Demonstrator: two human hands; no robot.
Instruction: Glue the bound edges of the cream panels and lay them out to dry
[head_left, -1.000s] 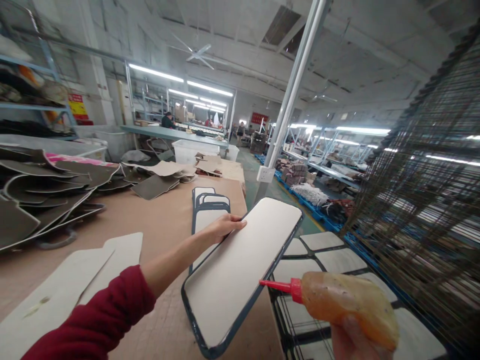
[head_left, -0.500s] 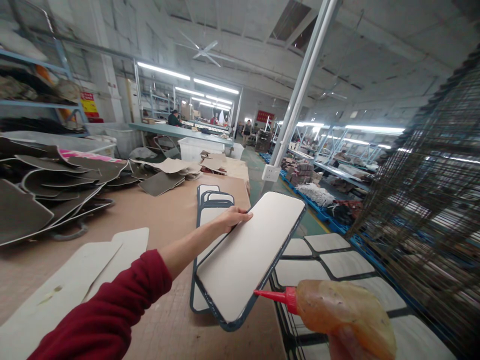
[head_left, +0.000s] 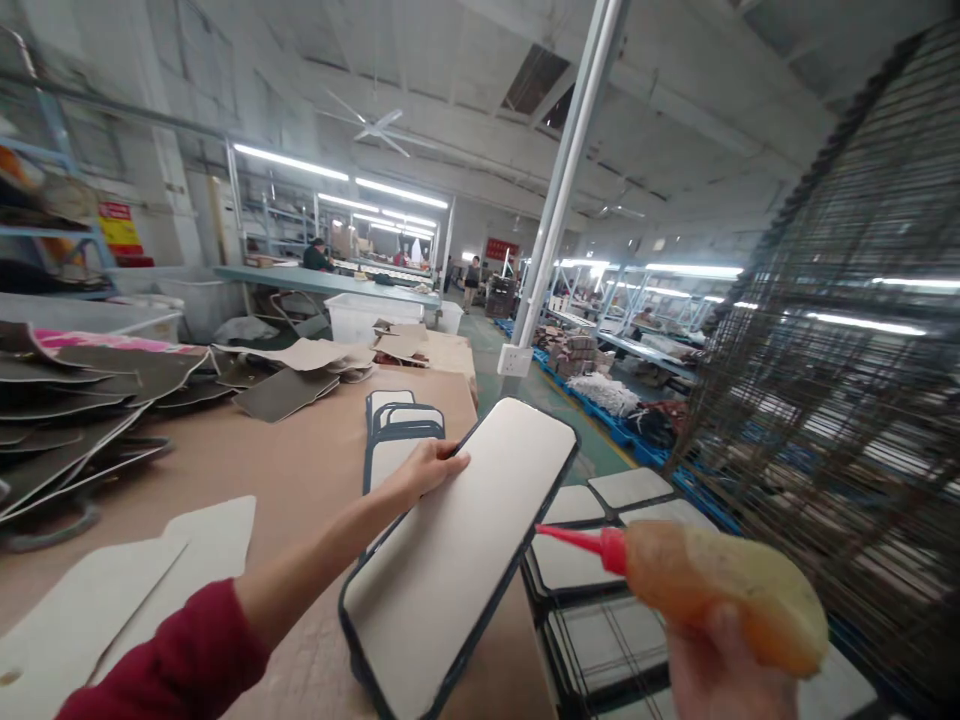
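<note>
My left hand [head_left: 433, 468] grips the left edge of a long white panel with rounded corners and a dark rim [head_left: 465, 550], thumb on its face. The panel is tilted above a stack of similar dark-rimmed panels [head_left: 409, 425] on the table, partly hiding them. In my right hand [head_left: 724, 665] is a squeeze bottle [head_left: 727, 590] of amber liquid, fingers wrapped round it from below. Its red nozzle points left, with the tip at the panel's right edge; whether it touches I cannot tell.
Flat pale cut pieces [head_left: 142, 580] lie on the brown table [head_left: 300, 450] at left, with dark sheet pieces [head_left: 75, 400] behind. More dark-rimmed panels [head_left: 600, 640] lie on a wire rack to the right. A tall wire rack stack [head_left: 817, 380] and a metal post [head_left: 559, 190] stand beyond.
The view has swung right. Along the panel's right edge, the nozzle tip now sits farther up, and the bottle has moved with it. My left hand keeps its hold on the panel.
</note>
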